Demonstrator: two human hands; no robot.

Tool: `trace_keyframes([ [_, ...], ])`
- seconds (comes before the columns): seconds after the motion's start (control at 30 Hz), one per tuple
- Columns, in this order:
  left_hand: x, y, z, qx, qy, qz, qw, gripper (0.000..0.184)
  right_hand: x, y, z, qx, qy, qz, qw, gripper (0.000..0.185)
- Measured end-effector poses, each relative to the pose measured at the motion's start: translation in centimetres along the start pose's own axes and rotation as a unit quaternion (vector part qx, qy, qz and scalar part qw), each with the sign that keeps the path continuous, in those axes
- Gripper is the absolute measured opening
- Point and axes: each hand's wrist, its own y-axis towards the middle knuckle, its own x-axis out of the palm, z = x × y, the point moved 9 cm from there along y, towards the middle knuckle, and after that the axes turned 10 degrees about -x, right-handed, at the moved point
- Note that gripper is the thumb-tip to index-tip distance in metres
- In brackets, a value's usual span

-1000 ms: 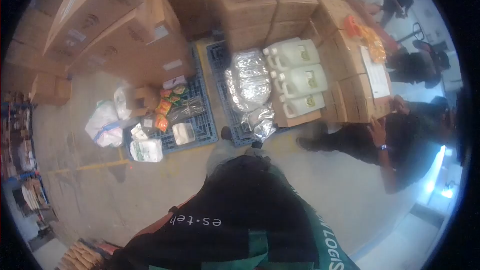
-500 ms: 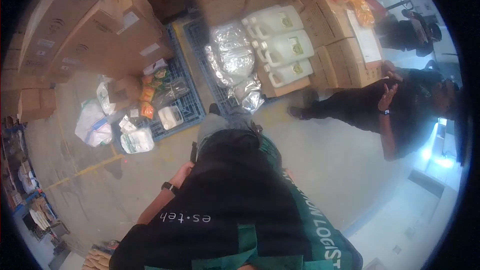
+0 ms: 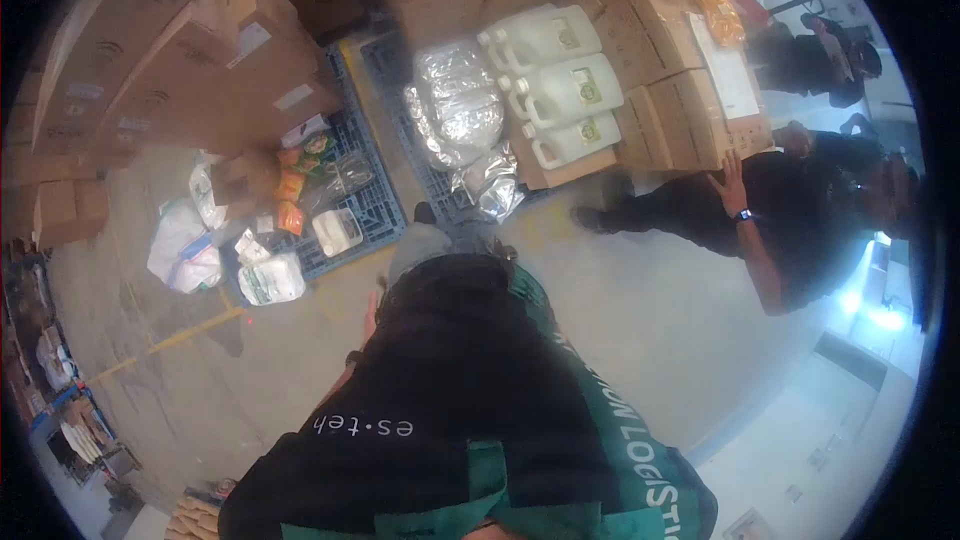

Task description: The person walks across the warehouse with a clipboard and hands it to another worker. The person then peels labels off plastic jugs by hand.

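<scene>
Closest to us, beyond our dark shirt (image 3: 430, 370) and green vest (image 3: 640, 440), our left hand (image 3: 371, 317) shows edge-on beside the hip, fingers pointing forward; we cannot tell whether it is spread or closed around something. Our right hand is mostly hidden, and its state is unclear too. A pale container (image 3: 338, 232) lies ahead and slightly left of the left hand, the nearer one, on the near corner of a blue pallet (image 3: 384, 202). From here it looks almost square, so its long axis is uncertain. A white package (image 3: 272, 280) is just beside it, farther left. Beyond them are orange packets (image 3: 290, 190) and a white sack (image 3: 185, 245). Ahead and right, silver foil bundles (image 3: 455, 100) lie next to pale jugs (image 3: 575, 90), with stacked cartons (image 3: 690, 120) bordering the jugs. Tall cartons (image 3: 170, 80) stand on the far left. Compared with the earlier frame, the dark object by our left hand is out of sight, and the co-worker's hand (image 3: 733, 188), previously raised palm up, now reaches the near edge of the stacked cartons.
</scene>
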Motion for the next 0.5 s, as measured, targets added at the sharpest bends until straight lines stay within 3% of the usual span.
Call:
trace_keyframes([
  [0.03, 1.0, 0.7, -2.6, -0.024, 0.003, -0.024, 0.999, 0.081, 0.3, 0.4, -0.1, -0.002, 0.012, 0.003, 1.0, 0.036],
  [0.13, -0.3, 3.2, 6.8, 0.009, 0.12, -0.022, 0.993, 0.067, -0.6, 3.3, -3.5, -0.101, 0.013, 0.036, 0.994, 0.034],
  [0.17, -0.4, 5.5, 6.3, -0.103, -0.052, -0.034, 0.993, 0.057, -1.1, 5.0, -5.8, -0.158, -0.003, 0.051, 0.986, 0.035],
  [0.2, 0.1, 6.8, 5.8, -0.214, -0.22, -0.044, 0.951, 0.049, -0.7, 6.8, -7.9, -0.199, 0.006, 0.064, 0.978, 0.031],
  [0.23, -1.4, 8.2, 9.9, -0.131, -0.069, 0.002, 0.989, 0.043, -0.3, 8.9, -10.2, -0.24, 0.016, 0.079, 0.967, 0.029],
  [0.27, -2.6, 9.2, 15.2, -0.038, 0.085, 0.049, 0.995, 0.04, 0.8, 8.9, -14.4, -0.278, 0.051, 0.048, 0.958, 0.025],
  [0.3, -1.9, 10.1, 18.1, -0.031, 0.087, 0.044, 0.995, 0.04, 2.3, 8.2, -18.8, -0.316, 0.084, 0.018, 0.945, 0.022],
  [0.37, 1.5, 10.9, 25.2, 0.058, -0.057, -0.036, 0.996, 0.042, 6.6, 8.0, -24.9, -0.431, 0.052, -0.067, 0.898, 0.021],
  [0.43, 7.4, 9.1, 29.7, 0.091, 0.055, -0.25, 0.962, 0.039, 10.8, 7.5, -28.8, -0.44, 0.027, -0.178, 0.88, 0.02],
  [0.47, 8.0, 9.6, 30.4, 0.096, 0.056, -0.248, 0.962, 0.039, 12.1, 7.9, -29.5, -0.444, 0.029, -0.176, 0.878, 0.02],
  [0.5, 10.0, 8.7, 31.1, 0.141, 0.172, -0.325, 0.919, 0.038, 14.2, 7.8, -29.9, -0.433, 0.017, -0.235, 0.87, 0.02],
])
